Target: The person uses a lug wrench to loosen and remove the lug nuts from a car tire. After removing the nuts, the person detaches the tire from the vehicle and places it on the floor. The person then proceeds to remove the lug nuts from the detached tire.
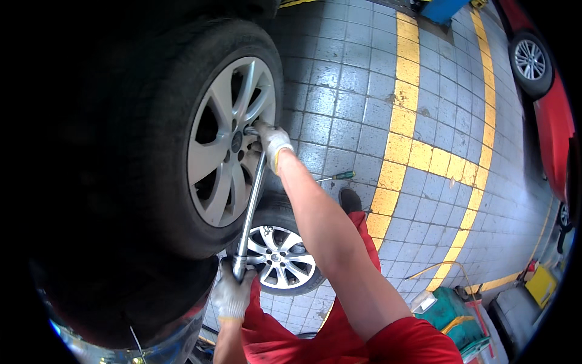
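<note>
A car wheel [213,148] with silver spokes is mounted on a dark car at the left. A long chrome torque wrench [252,203] runs down from its hub. My right hand [273,142], in a pale work glove, is closed round the wrench's head end, where a socket [250,131] meets the hub near the wheel bolts. Its fingertips are partly hidden. Lower down, my gloved left hand [233,296] grips the handle end of the same wrench.
A second wheel [279,258] lies flat on the tiled floor below. A green-handled screwdriver [344,175] rests near my shoe [350,200]. Yellow lines [400,121] cross the tiles. A red car [553,121] stands at the right, and a green container [445,312] at lower right.
</note>
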`<state>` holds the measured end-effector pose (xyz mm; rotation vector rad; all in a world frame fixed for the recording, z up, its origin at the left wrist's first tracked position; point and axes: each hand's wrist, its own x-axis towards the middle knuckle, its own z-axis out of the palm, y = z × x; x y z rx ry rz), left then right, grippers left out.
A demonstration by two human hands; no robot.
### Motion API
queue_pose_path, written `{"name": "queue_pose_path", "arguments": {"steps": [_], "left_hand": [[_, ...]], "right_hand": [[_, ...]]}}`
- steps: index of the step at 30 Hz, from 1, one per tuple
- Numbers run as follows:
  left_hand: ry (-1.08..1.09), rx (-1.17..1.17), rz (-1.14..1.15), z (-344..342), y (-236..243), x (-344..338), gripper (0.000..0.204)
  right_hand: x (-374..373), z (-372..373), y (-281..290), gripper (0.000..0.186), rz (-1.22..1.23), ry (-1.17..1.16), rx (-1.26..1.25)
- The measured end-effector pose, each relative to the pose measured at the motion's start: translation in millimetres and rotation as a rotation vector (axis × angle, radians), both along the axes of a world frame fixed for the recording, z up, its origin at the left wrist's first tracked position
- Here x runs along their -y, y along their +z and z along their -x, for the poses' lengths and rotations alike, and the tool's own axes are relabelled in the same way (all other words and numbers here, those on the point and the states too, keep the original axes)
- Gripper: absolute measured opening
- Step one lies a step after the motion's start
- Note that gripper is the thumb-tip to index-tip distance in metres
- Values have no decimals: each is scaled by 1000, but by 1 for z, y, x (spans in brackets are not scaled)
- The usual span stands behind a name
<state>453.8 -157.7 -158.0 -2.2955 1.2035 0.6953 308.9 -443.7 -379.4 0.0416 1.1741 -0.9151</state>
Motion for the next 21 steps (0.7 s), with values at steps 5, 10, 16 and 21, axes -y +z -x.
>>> {"name": "queue_pose_path", "arguments": {"steps": [5,10,16,21], "left_hand": [[-284,150,297,14,57,3,55],[-44,56,339,-43,-139,-84,49],[309,-368,-14,-32,-340,-10,73],[320,-309,-199,-30,-339,10,78]], "right_hand": [[1,2,0,37,-75,16,96],[-17,3,2,50,103,62,-97],[-19,7,-8,57,315,134,-162],[-17,9,-27,51,387,254,-293]]}}
